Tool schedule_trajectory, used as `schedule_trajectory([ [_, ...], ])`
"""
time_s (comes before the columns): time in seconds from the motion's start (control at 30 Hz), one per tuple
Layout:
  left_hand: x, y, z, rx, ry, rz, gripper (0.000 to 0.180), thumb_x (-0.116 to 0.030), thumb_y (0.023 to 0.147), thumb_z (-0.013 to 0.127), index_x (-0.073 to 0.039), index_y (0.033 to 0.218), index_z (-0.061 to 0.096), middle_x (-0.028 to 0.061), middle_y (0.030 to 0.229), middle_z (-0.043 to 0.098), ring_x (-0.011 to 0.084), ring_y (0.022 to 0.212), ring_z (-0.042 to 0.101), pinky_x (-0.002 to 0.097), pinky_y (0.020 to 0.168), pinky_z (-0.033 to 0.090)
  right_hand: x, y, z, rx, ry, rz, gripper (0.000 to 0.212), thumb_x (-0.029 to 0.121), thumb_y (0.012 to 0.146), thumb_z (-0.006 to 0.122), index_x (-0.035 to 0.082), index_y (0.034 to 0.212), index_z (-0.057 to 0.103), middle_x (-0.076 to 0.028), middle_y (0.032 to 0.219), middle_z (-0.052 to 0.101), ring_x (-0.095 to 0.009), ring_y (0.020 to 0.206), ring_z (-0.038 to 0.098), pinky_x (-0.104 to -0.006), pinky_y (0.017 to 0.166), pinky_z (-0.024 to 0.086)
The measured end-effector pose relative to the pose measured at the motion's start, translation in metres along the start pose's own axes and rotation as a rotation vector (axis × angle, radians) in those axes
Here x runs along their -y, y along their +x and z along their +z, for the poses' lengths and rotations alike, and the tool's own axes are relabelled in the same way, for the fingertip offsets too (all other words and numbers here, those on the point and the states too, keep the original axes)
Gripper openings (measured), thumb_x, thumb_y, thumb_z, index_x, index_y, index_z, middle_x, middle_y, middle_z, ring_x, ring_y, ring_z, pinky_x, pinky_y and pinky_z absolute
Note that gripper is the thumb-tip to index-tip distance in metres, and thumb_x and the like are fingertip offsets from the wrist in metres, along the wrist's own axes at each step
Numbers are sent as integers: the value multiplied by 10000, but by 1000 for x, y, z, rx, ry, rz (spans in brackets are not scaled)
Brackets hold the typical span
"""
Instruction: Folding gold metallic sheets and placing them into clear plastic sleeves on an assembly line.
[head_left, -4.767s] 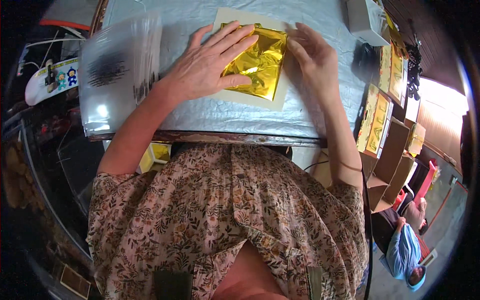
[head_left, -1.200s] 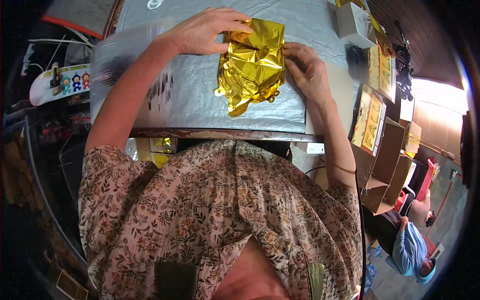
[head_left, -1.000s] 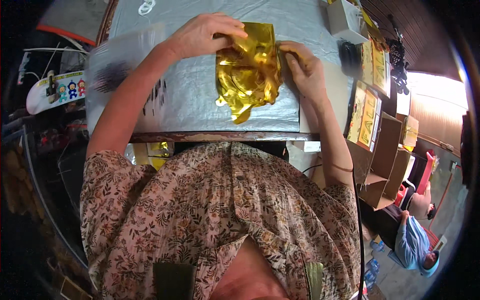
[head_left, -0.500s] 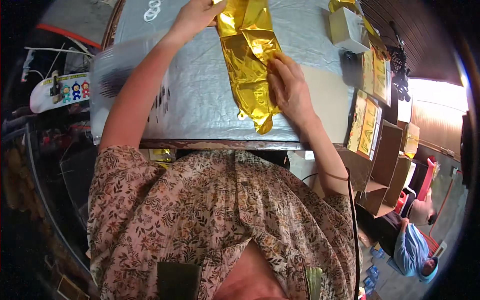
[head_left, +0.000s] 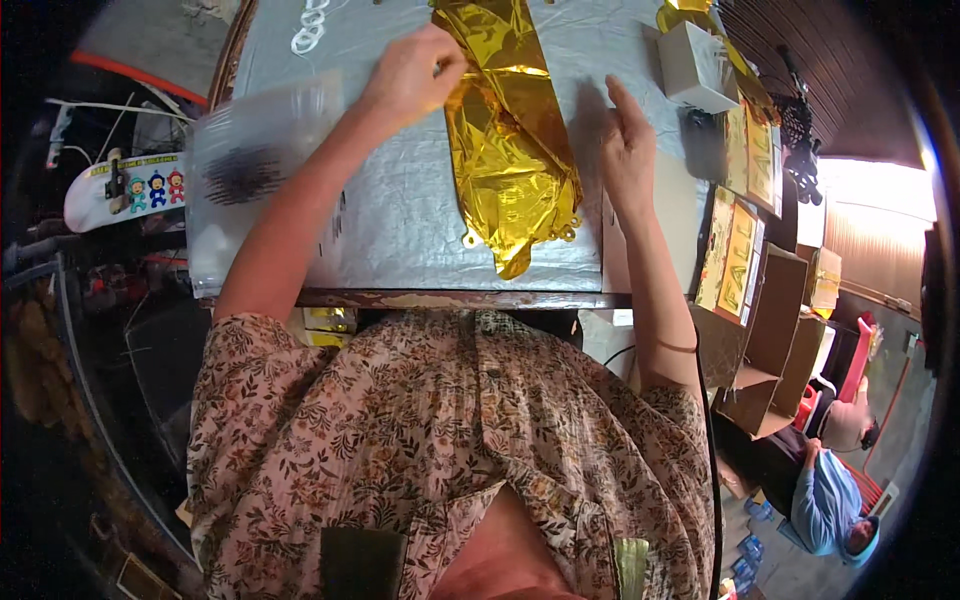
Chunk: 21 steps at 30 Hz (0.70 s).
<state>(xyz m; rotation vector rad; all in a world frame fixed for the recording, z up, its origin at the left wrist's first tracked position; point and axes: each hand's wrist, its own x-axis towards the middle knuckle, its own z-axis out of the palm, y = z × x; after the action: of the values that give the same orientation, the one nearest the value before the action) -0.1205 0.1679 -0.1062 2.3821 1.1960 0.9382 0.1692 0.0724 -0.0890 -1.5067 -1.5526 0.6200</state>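
Note:
A flat, deflated gold foil balloon [head_left: 515, 150] with fold creases lies lengthwise on the table; small tabs and a rounded tail show at its near end. At its left edge, my left hand [head_left: 415, 75] is closed, thumb and fingertips pinched against the foil. My right hand [head_left: 628, 155] is held just right of the balloon, apart from it, with fingers stretched out and nothing in them.
The table [head_left: 400, 240] has a grey plastic cover. Clear plastic bags [head_left: 260, 150] lie left, white rings [head_left: 309, 30] at the far left. A white box [head_left: 695, 65] stands far right, near yellow printed packages [head_left: 730, 255] and cardboard boxes [head_left: 770, 320]. Another person [head_left: 830, 500] is at lower right.
My right hand has let go of the foil and moved right. My left hand has come nearer along the left edge. The balloon's near end lies flatter and wider.

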Motion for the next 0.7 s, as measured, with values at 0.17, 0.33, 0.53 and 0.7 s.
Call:
schedule_trajectory([
  [0.17, -20, -8, 10, -36, -55, 155, 187, -107, 860, 689, -11, 1019, 701, 143, 1025, 671, 347, 956, 646, 412, 836, 533, 8, -10, 35, 92, -28, -79, 606, 173, 995, 625, -79, 1492, 386, -255, 1476, 500, -305, 1363, 497, -378, 1164, 342],
  [0.33, -27, 9, 21, -6, -40, 253, 195, -114, 845, 668, -6, 1006, 693, 137, 994, 633, 350, 988, 595, 431, 885, 512, 12, -20, 45, 115, -190, -212, 734, 107, 935, 681, -63, 1533, 290, -285, 1454, 500, -331, 1369, 490, -369, 1141, 364],
  [0.53, -17, 26, 31, -41, -25, 328, 210, -134, 880, 701, 7, 1034, 671, 145, 1084, 628, 352, 1019, 598, 420, 900, 508, 13, -11, 43, 22, 278, -23, 465, 98, 1074, 431, -35, 1517, 384, -120, 1410, 585, -205, 1283, 543, -311, 1083, 405],
  [0.7, -15, 33, 40, -161, -22, 260, 308, -149, 888, 697, -10, 1155, 629, 152, 1165, 614, 345, 1129, 583, 420, 977, 492, 15, -9, 35, 41, 500, 138, 428, 180, 1083, 463, -22, 1460, 475, -86, 1343, 615, -137, 1192, 555, -287, 1042, 420],
])
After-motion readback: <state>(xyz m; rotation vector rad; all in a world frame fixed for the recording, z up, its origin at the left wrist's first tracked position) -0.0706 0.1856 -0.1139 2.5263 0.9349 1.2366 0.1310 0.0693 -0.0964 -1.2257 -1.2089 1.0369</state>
